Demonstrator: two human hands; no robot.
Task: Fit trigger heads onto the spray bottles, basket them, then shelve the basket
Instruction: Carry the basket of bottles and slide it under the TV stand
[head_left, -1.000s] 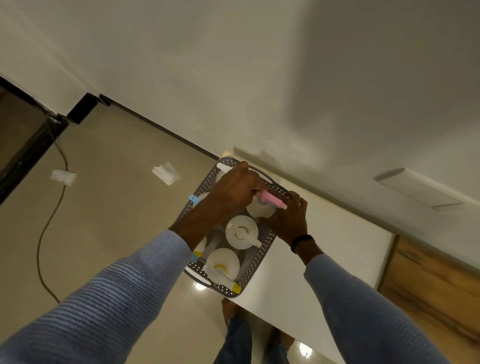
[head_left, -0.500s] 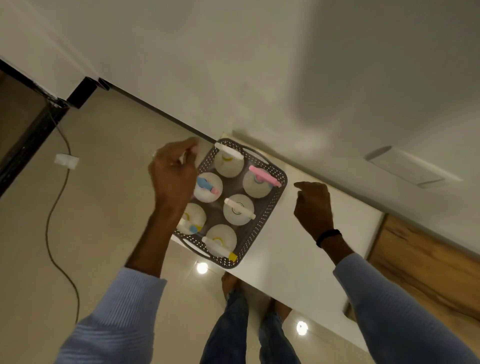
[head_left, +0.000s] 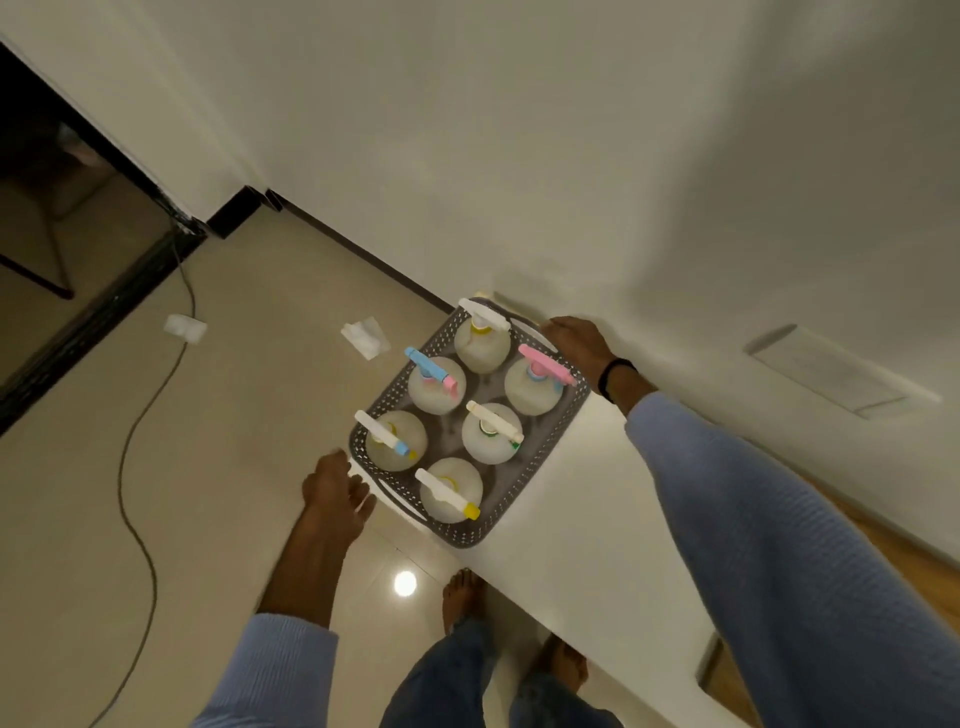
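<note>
A grey perforated basket (head_left: 540, 462) stands on the corner of the white table (head_left: 587, 561). It holds several white spray bottles with trigger heads fitted: a pink head (head_left: 545, 364), a blue and pink one (head_left: 431, 370), and white ones such as the nearest, yellow-tipped head (head_left: 447, 493). My right hand (head_left: 579, 345) is at the basket's far end, fingers curled over the far handle. My left hand (head_left: 335, 491) hovers just left of the near handle (head_left: 397, 501), fingers apart, holding nothing.
The basket's left side overhangs the table edge above the tiled floor. A cable (head_left: 135, 467) and two scraps of white paper (head_left: 366, 338) lie on the floor. A white wall stands close behind the table. My bare feet (head_left: 462, 597) are below the table edge.
Both hands have left the bottle tops. My right hand went to the basket's far handle, and my left hand dropped down to its near handle.
</note>
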